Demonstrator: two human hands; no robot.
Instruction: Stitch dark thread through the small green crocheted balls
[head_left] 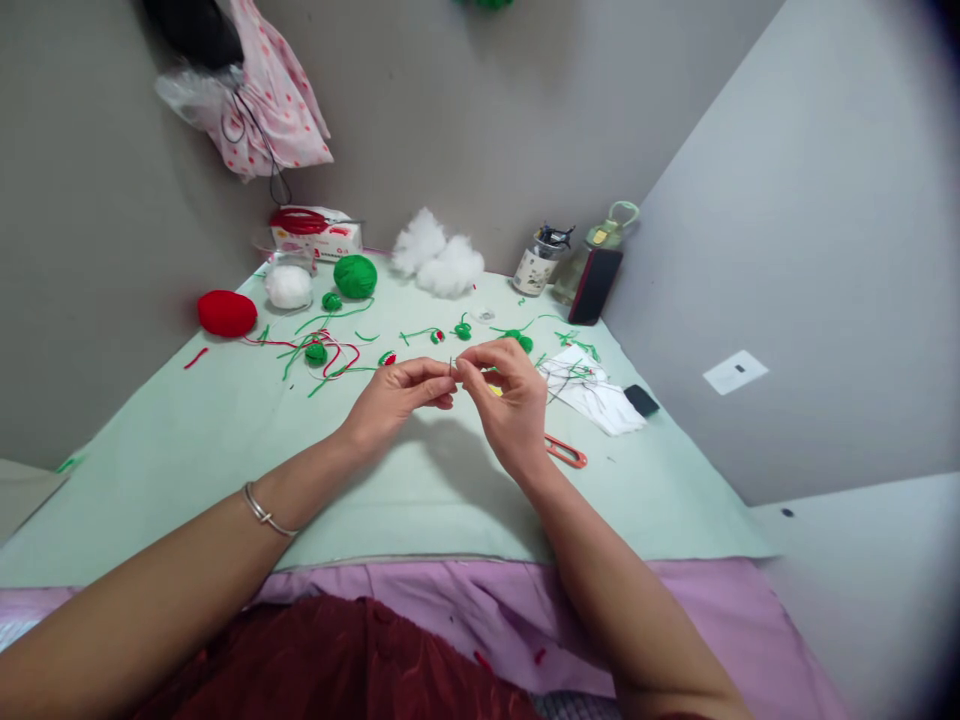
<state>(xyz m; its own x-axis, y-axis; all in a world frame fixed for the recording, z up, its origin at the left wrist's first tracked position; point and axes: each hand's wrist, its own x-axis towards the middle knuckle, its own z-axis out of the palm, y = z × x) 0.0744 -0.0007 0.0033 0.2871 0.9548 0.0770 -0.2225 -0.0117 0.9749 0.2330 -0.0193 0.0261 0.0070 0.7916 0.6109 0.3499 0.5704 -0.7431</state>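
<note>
Left hand (397, 393) and right hand (511, 395) meet above pale green table (225, 460), both pinching thin dark item (451, 366), too small to identify. About item: white stuffing (442, 260), 12 o'clock; black phone (596, 287), 2 o'clock; orange tool (579, 459), 4 o'clock; large green yarn ball (355, 276), 10 o'clock.

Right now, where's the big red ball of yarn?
In the head view, the red ball of yarn lies near the table's left edge, just left of the white ball and slightly nearer the person.
</note>
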